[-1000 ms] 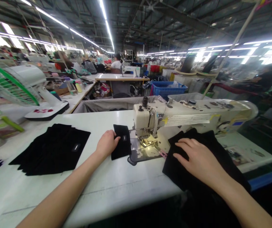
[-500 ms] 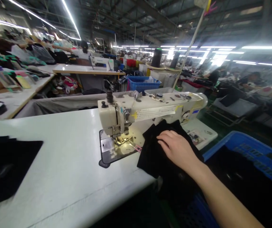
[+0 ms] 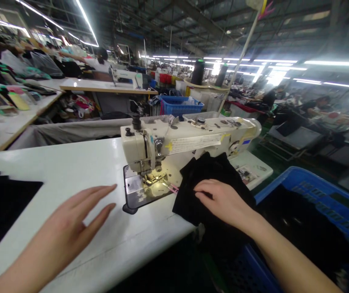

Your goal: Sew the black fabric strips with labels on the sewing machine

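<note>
My left hand is raised over the white table, with fingers stretched out and thumb apart, holding nothing. It points toward the base of the sewing machine. My right hand rests on a piece of black fabric, its fingers loosely bent and a gap between index finger and thumb. That fabric lies right of the needle area and hangs over the table's front edge. Beside its left edge is a small tool with pink handles. More black fabric lies flat at the far left.
A blue plastic crate with dark cloth stands at the right, against the table. Behind the machine are thread cones, another blue basket and a second sewing machine. Other people sit at workstations farther back.
My left hand has come off the black fabric at the far left and moved right, over the table. My right hand has slid slightly toward me over the fabric, which stays in place.
</note>
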`<action>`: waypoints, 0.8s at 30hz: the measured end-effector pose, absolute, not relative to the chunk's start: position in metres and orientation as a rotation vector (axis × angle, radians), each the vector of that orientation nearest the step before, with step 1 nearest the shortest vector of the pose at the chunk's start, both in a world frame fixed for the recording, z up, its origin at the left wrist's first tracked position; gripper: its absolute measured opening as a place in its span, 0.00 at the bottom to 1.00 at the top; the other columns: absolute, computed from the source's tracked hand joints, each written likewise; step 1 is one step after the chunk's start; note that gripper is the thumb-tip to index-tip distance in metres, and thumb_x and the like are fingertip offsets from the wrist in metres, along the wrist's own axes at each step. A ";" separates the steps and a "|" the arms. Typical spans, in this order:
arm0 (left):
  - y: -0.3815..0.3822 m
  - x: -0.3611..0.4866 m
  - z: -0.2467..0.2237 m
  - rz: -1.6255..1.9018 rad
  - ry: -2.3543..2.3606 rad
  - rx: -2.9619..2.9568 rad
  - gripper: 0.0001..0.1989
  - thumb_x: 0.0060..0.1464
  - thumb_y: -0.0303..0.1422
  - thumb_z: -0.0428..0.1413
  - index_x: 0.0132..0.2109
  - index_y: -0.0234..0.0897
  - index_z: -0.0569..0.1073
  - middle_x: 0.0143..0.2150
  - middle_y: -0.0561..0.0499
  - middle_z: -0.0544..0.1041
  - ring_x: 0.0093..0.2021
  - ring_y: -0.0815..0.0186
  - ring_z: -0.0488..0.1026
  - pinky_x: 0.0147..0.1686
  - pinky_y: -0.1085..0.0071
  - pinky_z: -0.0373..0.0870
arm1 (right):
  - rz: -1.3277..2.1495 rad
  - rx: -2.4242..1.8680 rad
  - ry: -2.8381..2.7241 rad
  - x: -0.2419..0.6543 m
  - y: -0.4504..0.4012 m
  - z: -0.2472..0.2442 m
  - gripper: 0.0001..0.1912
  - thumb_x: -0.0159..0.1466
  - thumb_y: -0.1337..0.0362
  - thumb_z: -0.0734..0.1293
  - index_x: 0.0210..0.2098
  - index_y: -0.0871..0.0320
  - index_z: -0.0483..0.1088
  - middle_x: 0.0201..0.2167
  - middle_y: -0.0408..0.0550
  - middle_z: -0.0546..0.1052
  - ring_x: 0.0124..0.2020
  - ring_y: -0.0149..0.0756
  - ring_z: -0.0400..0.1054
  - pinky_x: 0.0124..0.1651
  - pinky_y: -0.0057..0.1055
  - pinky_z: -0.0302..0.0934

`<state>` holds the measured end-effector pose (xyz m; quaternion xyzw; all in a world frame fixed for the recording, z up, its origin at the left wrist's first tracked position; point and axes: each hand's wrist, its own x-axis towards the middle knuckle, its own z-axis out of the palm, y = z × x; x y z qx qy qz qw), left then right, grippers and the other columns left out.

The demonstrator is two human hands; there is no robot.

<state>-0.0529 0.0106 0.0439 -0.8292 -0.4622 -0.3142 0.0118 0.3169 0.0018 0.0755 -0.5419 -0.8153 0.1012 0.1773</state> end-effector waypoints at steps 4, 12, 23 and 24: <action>-0.009 0.018 0.065 -1.133 -1.301 -2.801 0.32 0.59 0.43 0.59 0.68 0.48 0.62 0.63 0.44 0.72 0.59 0.51 0.73 0.58 0.53 0.72 | 0.242 -1.184 -2.338 0.317 -0.010 0.103 0.11 0.72 0.68 0.61 0.48 0.60 0.74 0.43 0.50 0.80 0.44 0.39 0.73 0.50 0.38 0.66; -0.009 0.067 0.099 -2.199 -2.378 -2.854 0.14 0.49 0.43 0.65 0.39 0.39 0.82 0.35 0.48 0.83 0.36 0.59 0.79 0.39 0.66 0.77 | 1.307 -0.960 -1.500 0.270 -0.029 0.105 0.18 0.65 0.55 0.71 0.50 0.54 0.67 0.44 0.45 0.78 0.46 0.34 0.74 0.48 0.31 0.68; 0.028 -0.007 0.070 -1.711 -3.184 -2.485 0.23 0.38 0.44 0.71 0.43 0.39 0.82 0.37 0.49 0.83 0.36 0.63 0.75 0.35 0.72 0.67 | 2.000 -1.188 -1.186 0.229 -0.053 0.009 0.20 0.55 0.49 0.74 0.34 0.59 0.70 0.27 0.41 0.74 0.29 0.34 0.72 0.33 0.31 0.70; 0.034 -0.009 0.070 -1.545 -3.136 -2.593 0.21 0.38 0.45 0.70 0.39 0.39 0.83 0.36 0.49 0.83 0.36 0.62 0.75 0.35 0.72 0.66 | 2.002 -1.184 -1.181 0.227 -0.054 0.006 0.21 0.54 0.49 0.74 0.34 0.59 0.70 0.27 0.41 0.74 0.29 0.34 0.73 0.33 0.31 0.71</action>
